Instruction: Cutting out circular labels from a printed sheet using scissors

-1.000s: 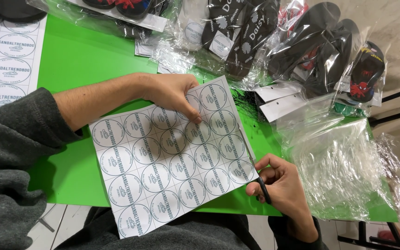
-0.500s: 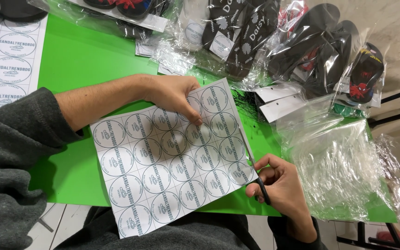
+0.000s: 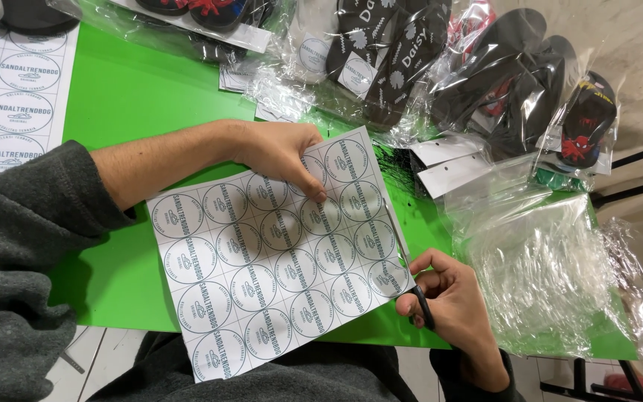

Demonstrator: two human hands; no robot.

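Lying mid-frame on a green worktop (image 3: 143, 97), a sheet of round labels (image 3: 277, 253) is pinned under the left hand (image 3: 280, 152), fingers (image 3: 314, 186) flat on its upper part. The right hand (image 3: 448, 298), lower right, grips scissors (image 3: 411, 279) at the sheet's right edge.

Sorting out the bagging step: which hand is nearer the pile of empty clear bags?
Right. The right hand sits just beside the clear bags; the left hand rests across the sheet.
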